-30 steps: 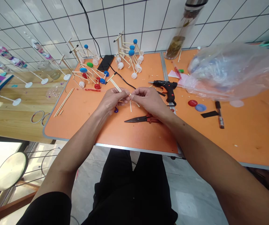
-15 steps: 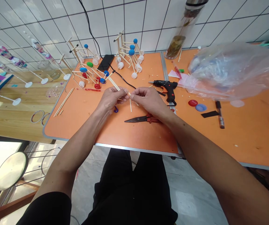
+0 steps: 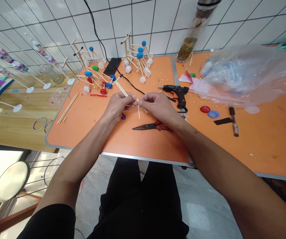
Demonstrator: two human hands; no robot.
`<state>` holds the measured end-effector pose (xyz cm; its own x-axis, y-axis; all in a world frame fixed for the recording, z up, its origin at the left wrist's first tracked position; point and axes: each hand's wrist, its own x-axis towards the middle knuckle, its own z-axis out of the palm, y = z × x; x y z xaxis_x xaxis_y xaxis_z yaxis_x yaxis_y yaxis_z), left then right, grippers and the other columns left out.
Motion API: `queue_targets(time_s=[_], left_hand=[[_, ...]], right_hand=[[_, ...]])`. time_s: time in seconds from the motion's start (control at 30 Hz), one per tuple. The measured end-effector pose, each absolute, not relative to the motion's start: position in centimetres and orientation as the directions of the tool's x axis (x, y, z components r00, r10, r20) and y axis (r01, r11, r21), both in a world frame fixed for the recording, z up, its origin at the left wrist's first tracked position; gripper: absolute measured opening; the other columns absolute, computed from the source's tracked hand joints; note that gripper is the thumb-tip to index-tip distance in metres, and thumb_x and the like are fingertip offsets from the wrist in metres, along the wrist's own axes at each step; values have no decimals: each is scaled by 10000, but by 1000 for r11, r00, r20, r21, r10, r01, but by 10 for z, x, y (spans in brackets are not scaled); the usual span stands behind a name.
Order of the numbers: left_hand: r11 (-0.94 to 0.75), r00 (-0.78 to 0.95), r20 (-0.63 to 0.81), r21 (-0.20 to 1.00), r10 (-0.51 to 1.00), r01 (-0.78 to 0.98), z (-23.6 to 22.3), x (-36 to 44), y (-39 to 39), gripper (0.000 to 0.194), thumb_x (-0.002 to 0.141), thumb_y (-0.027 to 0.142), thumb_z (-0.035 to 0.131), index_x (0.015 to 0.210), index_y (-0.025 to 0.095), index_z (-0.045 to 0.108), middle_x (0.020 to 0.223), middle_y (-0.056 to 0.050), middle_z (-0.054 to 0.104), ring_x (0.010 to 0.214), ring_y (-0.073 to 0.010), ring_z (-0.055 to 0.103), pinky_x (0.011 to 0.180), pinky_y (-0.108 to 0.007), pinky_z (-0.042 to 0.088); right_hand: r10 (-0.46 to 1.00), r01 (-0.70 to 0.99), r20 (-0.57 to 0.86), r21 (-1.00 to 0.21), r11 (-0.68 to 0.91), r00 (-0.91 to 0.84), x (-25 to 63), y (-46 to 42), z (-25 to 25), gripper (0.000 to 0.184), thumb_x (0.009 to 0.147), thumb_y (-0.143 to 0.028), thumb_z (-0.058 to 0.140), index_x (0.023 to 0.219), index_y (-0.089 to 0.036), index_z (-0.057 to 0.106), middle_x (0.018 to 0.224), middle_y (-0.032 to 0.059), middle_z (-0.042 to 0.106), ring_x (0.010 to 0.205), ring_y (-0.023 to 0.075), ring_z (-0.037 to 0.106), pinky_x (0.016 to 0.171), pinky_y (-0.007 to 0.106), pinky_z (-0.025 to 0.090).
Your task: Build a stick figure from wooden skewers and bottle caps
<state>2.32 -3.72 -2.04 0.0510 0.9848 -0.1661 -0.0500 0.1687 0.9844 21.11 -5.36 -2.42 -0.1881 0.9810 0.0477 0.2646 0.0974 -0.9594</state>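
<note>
Pinched between its fingertips, my left hand point(image 3: 121, 103) holds thin wooden sticks point(image 3: 122, 89), whose far ends are joined to a black cross-piece point(image 3: 117, 80). My right hand point(image 3: 155, 104) is closed on the lower part of these sticks, its fingertips almost touching the left ones. A stick end point(image 3: 139, 113) pokes out below, between the hands. Just beneath the right wrist lie red-handled pliers point(image 3: 148, 126). Beyond that hand rests a black glue gun point(image 3: 176, 93). A dark blue cap point(image 3: 123, 116) shows partly under my left hand.
Stick models with coloured caps point(image 3: 135, 56) stand at the back near a phone point(image 3: 112, 66). Loose sticks point(image 3: 67, 109) lie left on the orange table point(image 3: 83, 132). To the right are a plastic bag point(image 3: 242, 76), a marker point(image 3: 234, 124) and a tall glass bottle point(image 3: 189, 43).
</note>
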Motion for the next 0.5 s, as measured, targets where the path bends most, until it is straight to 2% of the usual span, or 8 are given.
queue_targets(time_s=[0.27,0.5], left_hand=[[165,64,-161,985,985,-58,-21,24,-37,311,722,330,987,759,171,722,648,4,737,552,-79,628,532,-182,447],[200,95,-193,978,977,-65,-21,22,-35,378,731,367,1042,804,168,729,677,4,757,551,-81,655,534,-179,470]], right_hand=[[981,269,43,-958,94,-189,210,-54,-22,141,872,-307,762,797,-192,731,759,-2,657,712,149,491,675,313,363],[978,252,74,-960,123,-194,212,-54,-24,159,870,-331,758,791,-196,729,765,2,652,716,151,492,686,314,368]])
